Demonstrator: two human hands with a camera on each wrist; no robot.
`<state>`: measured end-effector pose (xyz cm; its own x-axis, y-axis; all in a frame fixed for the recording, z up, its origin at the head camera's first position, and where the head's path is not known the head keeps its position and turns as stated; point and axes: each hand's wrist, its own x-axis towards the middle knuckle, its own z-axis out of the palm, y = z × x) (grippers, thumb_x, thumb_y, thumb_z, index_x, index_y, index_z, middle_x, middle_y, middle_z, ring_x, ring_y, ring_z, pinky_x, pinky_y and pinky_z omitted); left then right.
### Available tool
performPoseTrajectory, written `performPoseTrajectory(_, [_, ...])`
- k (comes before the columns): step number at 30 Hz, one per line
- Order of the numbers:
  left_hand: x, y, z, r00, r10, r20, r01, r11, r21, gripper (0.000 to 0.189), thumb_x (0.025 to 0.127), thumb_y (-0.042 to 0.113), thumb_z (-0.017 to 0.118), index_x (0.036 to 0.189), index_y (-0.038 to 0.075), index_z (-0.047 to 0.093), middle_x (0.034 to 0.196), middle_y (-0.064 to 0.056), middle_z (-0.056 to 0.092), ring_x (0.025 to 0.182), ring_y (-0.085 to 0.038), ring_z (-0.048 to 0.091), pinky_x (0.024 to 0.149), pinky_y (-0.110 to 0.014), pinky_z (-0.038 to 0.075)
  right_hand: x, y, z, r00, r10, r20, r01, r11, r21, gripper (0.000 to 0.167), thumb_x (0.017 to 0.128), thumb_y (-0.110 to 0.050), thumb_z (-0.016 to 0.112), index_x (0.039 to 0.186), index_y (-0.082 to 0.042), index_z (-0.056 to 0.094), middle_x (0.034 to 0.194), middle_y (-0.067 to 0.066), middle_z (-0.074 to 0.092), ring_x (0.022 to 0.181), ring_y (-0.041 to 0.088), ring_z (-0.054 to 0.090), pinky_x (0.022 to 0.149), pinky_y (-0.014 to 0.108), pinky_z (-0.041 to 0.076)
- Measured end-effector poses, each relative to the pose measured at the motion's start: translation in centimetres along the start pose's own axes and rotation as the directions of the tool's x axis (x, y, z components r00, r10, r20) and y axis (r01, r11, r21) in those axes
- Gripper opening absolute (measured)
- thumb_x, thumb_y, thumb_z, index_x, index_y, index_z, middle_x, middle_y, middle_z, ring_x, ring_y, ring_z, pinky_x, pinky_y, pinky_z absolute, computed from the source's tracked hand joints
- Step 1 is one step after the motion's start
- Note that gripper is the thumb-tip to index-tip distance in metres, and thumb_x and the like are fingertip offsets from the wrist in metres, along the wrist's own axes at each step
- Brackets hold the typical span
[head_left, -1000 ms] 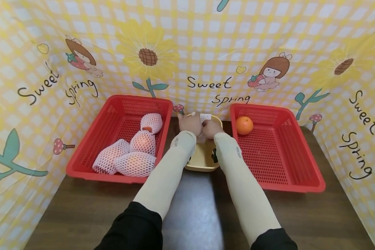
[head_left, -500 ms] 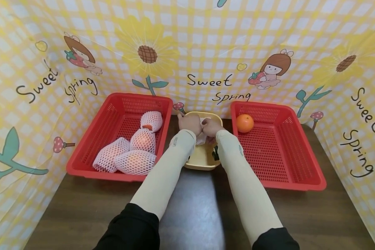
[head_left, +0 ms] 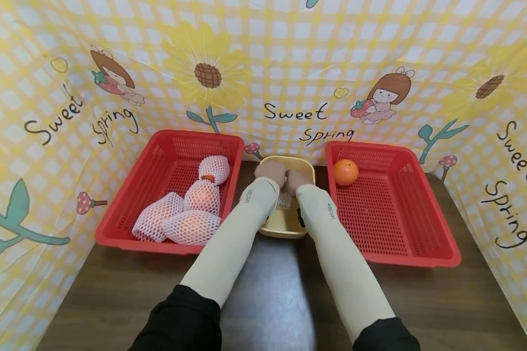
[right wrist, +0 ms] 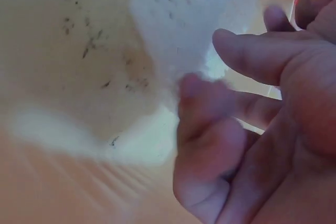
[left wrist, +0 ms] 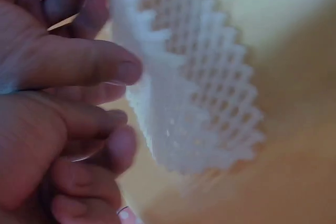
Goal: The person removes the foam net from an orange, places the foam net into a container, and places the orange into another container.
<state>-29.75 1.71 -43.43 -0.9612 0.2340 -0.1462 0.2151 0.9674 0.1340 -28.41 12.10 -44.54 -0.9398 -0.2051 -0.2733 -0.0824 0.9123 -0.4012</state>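
Observation:
Both hands are together over the pale yellow basin [head_left: 285,234] in the middle. Between them is a white foam fruit net [head_left: 283,201], partly hidden under the hands in the head view. My left hand [head_left: 270,171] holds the net; in the left wrist view its fingertips lie against one side of the foam net [left wrist: 210,77], which hangs folded with a zigzag edge. My right hand [head_left: 296,181] has curled fingers [right wrist: 210,145] at the net, with the thumb raised beside it. The right wrist view is blurred. No fruit shows inside the net.
A red basket [head_left: 110,238] at the left holds several fruits in foam nets [head_left: 191,227]. Another red basket [head_left: 421,263] stands at the right, with a bare orange [head_left: 345,172] in its far left corner. A checked cloth [head_left: 285,58] hangs close behind.
The hands have lowered and turned over the basin, their backs now hiding the fingers. The foam net has shifted from beyond the hands to below them. The baskets and fruit stay put.

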Motion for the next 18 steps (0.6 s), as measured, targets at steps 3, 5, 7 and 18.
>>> performPoseTrajectory(3, [0.0,-0.3,0.2,0.996,-0.027,0.083,0.032,0.997,-0.065,0.026,0.102,0.028,0.053,0.111,0.012,0.073,0.116,-0.005,0.068,0.099,-0.023,0.063,0.081,-0.047,0.054,-0.3,-0.4,0.0,1.0,0.007,0.007,-0.007,1.0,0.005,0.033,0.088,-0.018,0.069,0.118,-0.003,0.066,0.117,0.012,0.068,0.101,0.027,0.06,0.09,0.041,0.048])
performPoseTrajectory(5, [0.1,-0.6,0.5,0.992,-0.018,0.126,0.028,0.996,-0.082,0.025,0.101,0.027,0.055,0.109,0.012,0.073,0.114,-0.005,0.068,0.097,-0.023,0.062,0.081,-0.045,0.054,-0.6,-0.5,0.0,1.0,0.013,0.019,-0.013,1.0,-0.004,0.035,0.088,-0.016,0.069,0.12,-0.002,0.065,0.121,0.013,0.067,0.105,0.027,0.06,0.092,0.041,0.047])
performPoseTrajectory(7, [0.1,-0.8,0.7,0.99,0.023,0.141,-0.012,0.997,-0.078,0.022,0.101,0.024,0.056,0.104,0.011,0.073,0.11,-0.006,0.069,0.094,-0.022,0.062,0.08,-0.042,0.054,-0.7,-0.6,0.0,1.0,0.021,0.024,-0.021,1.0,0.003,0.042,0.087,-0.012,0.069,0.127,-0.003,0.062,0.127,0.013,0.065,0.111,0.028,0.059,0.095,0.042,0.046])
performPoseTrajectory(18, [-1.0,-0.8,-0.9,0.997,0.052,-0.048,-0.055,0.996,-0.066,0.029,0.104,0.031,0.053,0.101,0.012,0.074,0.108,-0.003,0.07,0.097,-0.023,0.065,0.079,-0.049,0.055,-0.8,-0.7,-0.1,0.992,0.034,-0.123,-0.007,0.977,0.215,0.049,0.098,-0.008,0.049,0.147,-0.009,0.051,0.132,0.016,0.062,0.098,0.032,0.062,0.071,0.04,0.056])
